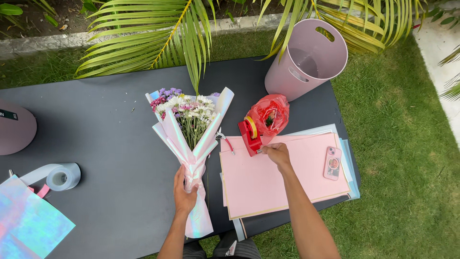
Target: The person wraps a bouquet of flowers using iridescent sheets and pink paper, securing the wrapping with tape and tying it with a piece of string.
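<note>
One bouquet (190, 125) stem in L grip (184, 189)

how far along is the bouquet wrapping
Done: the flowers already sit inside the iridescent wrap. In hand: the left hand grips the wrap at the stems, while the right hand reaches the red tape dispenser. Left: no tape or ribbon shows at the neck yet; the ribbon roll lies unused.
</note>
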